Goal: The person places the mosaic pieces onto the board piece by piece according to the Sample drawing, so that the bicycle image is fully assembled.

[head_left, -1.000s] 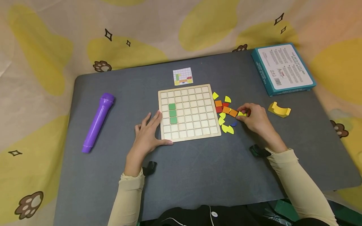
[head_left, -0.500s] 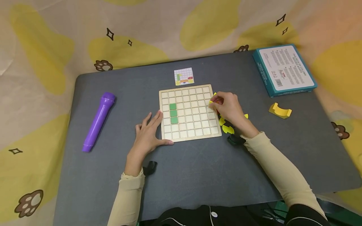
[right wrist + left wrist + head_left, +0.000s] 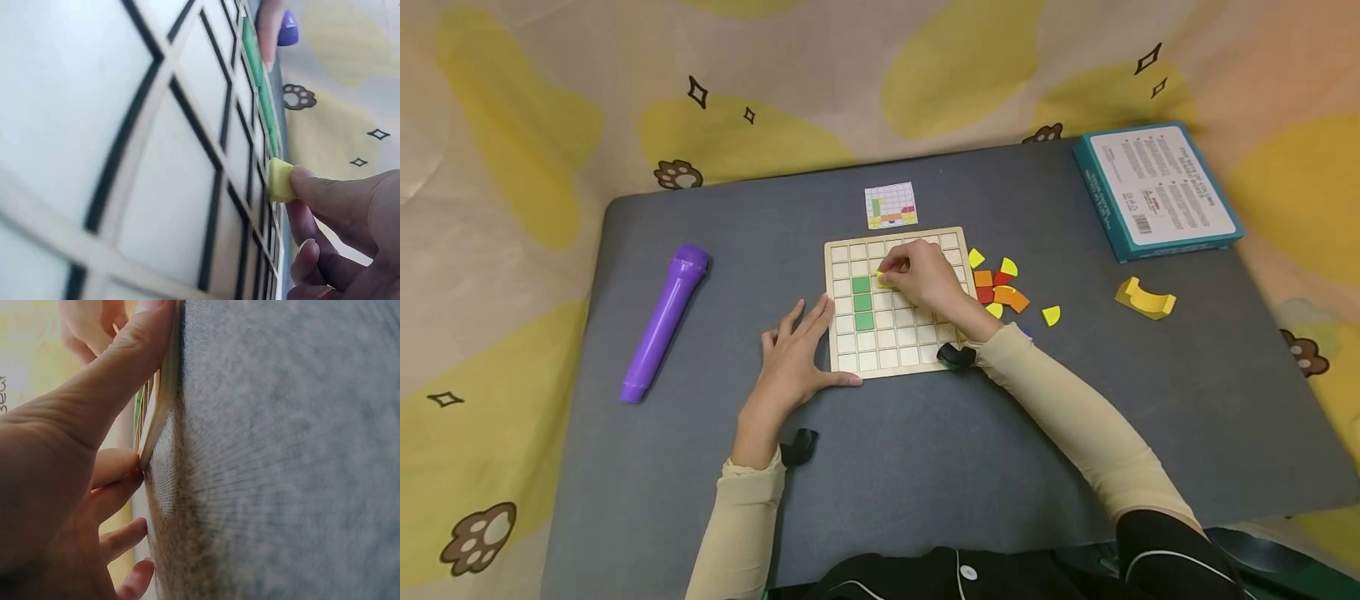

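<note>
A wooden grid board [image 3: 910,372] lies on the table with three green squares [image 3: 862,302] in a column near its left side. Over the board, my right hand [image 3: 925,275] pinches a small yellow piece [image 3: 281,180] between thumb and fingertips, close to the cells beside the top green square. My left hand [image 3: 790,354] rests spread at the board's lower left corner, thumb along the front edge and fingertips at the left edge. To the right of the board lie loose orange squares [image 3: 982,278], red pieces [image 3: 984,294] and yellow quarter-rounds [image 3: 1051,315]; my right forearm hides some.
A small pattern card [image 3: 891,206] lies behind the board. A purple microphone [image 3: 666,325] is at the left. On the right are a teal box [image 3: 1161,187] and a yellow curved block [image 3: 1145,298]. Patterned fabric [image 3: 820,83] hangs behind the table.
My right hand has moved left from the loose pieces to over the board, now with a yellow piece between its fingertips. The left hand has stayed at the board's corner.
</note>
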`<state>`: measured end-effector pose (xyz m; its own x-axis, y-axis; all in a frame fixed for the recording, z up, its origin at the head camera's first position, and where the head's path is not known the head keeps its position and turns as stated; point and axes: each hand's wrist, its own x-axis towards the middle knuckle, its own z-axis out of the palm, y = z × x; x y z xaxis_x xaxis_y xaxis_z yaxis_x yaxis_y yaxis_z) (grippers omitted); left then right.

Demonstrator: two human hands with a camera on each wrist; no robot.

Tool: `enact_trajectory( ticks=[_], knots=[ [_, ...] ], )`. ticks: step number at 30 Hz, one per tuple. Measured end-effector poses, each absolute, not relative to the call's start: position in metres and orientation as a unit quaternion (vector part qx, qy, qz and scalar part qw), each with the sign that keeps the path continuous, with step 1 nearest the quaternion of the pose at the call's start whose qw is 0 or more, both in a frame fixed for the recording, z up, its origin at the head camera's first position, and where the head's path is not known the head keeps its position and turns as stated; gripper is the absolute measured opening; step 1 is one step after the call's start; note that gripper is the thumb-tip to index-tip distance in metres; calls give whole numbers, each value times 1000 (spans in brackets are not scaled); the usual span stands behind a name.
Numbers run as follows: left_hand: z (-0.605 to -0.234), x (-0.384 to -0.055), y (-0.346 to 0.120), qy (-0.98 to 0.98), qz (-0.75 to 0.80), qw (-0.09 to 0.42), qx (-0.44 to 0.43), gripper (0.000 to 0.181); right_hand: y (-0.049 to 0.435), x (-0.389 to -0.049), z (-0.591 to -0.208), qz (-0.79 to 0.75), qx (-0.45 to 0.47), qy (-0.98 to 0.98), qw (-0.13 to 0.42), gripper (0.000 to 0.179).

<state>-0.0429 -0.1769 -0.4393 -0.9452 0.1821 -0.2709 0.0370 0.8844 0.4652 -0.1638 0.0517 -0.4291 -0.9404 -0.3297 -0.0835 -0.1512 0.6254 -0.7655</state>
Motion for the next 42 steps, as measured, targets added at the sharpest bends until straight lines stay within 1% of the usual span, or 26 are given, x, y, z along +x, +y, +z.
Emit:
enact_trajectory(
  ticks=[10,19,24,30,33,42],
  knots=[
    [-441,-42,-178,959,235,149,58,132,38,-167,-429,-361,-129,916,122,6],
    [-441,-42,-177,958,235,151,58,132,48,-161,-425,-356,-127,917,127,7],
    [-441,-42,-178,958,234,151,61,131,68,-159,-421,-359,-116,918,121,7],
    [-442,-42,-178,958,237,148,64,131,104,-158,-421,-360,-80,926,81,7],
    [-442,-42,-178,958,236,147,65,131,124,-158,-423,-366,-61,926,70,7],
    [-440,-41,-178,958,235,149,68,130,179,-161,-423,-346,-1,936,71,15]
  ],
)
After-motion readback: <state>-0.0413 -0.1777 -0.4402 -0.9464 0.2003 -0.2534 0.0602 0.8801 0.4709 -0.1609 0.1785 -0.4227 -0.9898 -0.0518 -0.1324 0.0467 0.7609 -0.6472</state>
